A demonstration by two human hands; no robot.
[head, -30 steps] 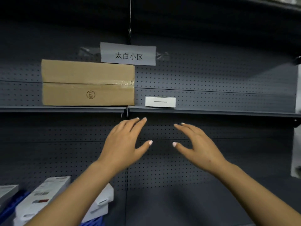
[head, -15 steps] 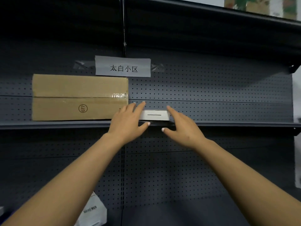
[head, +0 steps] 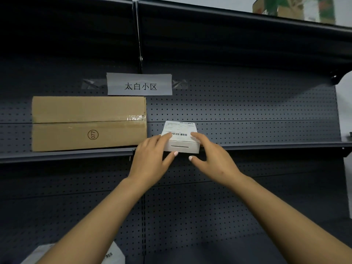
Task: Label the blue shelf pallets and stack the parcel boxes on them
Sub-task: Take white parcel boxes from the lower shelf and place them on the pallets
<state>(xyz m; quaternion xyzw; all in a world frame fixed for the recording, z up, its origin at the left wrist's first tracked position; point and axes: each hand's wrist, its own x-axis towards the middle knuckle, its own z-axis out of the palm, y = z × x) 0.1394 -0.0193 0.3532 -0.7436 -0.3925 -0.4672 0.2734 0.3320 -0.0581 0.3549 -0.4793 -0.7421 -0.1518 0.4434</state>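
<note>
A dark grey metal shelf (head: 266,144) with a perforated back panel (head: 247,103) carries a large brown cardboard box (head: 88,122), sealed with clear tape and stamped 077 in a circle, standing on the left part. Above the box's right end a grey paper sign (head: 139,84) with four printed black characters is taped to the panel. On the top shelf at the far right sits a carton with green print (head: 297,7), only partly in view. At the bottom edge, behind the left forearm, lies a white plastic parcel bag (head: 112,255).

The small white parcel box (head: 182,141) with a barcode label on top sits at the front edge of the middle shelf, just right of the cardboard box and apart from it, its front tipped down a little toward the camera. The left hand (head: 152,161) grips its left end, fingers (head: 163,137) curled over the top and thumb under the front edge. The right hand (head: 213,159) grips the right end the same way, fingers on the label, thumb beneath.
</note>
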